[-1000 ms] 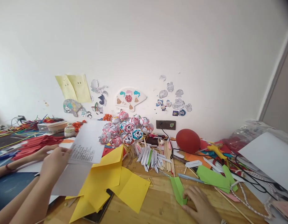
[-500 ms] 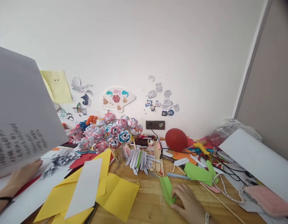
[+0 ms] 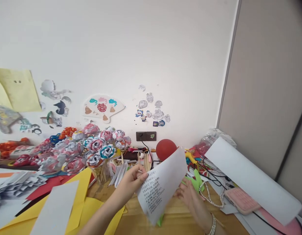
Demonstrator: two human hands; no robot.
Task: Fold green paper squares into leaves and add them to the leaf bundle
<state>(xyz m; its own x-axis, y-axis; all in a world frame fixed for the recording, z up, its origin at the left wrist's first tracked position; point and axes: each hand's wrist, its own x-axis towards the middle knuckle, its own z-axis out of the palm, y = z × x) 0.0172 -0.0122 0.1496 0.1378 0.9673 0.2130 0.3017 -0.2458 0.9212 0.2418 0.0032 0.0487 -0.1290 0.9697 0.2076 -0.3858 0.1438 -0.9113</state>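
My left hand point(image 3: 130, 186) pinches the left edge of a white sheet with handwriting point(image 3: 160, 186), holding it tilted above the wooden table point(image 3: 141, 223). My right hand point(image 3: 191, 199) is just behind the sheet's right side, fingers spread and reaching toward it, holding nothing that I can see. A folded green paper point(image 3: 161, 220) peeks out under the sheet's lower edge. More green paper pieces point(image 3: 196, 181) lie beyond my right hand.
A bunch of paper roses point(image 3: 97, 148) on sticks stands at centre left. Yellow sheets point(image 3: 82, 192), a white strip point(image 3: 56, 209) and red paper lie at left. A red balloon point(image 3: 165, 149), cables, a large white sheet point(image 3: 251, 182) and a pink phone point(image 3: 241, 199) are at right.
My left hand has carried the written sheet from the far left across to the centre. My right hand has lifted off the folded green paper toward the sheet. The view has swung right.
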